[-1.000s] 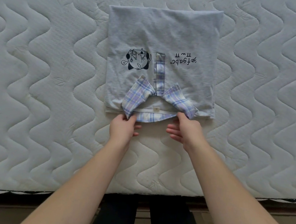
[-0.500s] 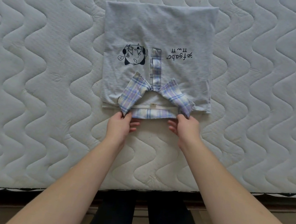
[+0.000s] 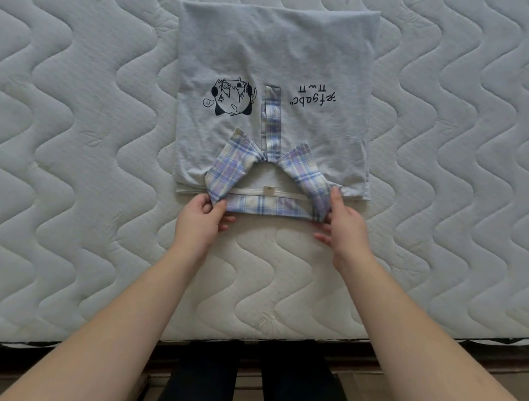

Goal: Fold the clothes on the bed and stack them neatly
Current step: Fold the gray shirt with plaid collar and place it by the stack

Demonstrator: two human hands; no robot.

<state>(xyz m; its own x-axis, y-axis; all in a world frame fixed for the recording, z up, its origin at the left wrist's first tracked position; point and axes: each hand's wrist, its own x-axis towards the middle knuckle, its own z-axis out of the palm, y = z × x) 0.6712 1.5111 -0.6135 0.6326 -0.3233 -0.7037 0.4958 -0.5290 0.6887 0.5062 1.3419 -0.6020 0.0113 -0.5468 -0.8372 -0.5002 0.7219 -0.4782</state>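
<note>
A white quilted mattress with wavy stitching [image 3: 66, 147] covers the bed, and its near edge drops to a dark frame and pale floor beside the person's dark trouser legs [image 3: 256, 392]. On the middle of that mattress lies a folded pale blue-grey shirt with a lilac plaid collar [image 3: 271, 57], squared into a neat rectangle, collar toward the near edge of the mattress. A black cartoon print [image 3: 231, 97] and black lettering [image 3: 316, 96] flank the plaid placket. The left hand [image 3: 200, 223] pinches the collar's left corner; the right hand [image 3: 345, 230] grips its right corner, thumb on top.
</note>
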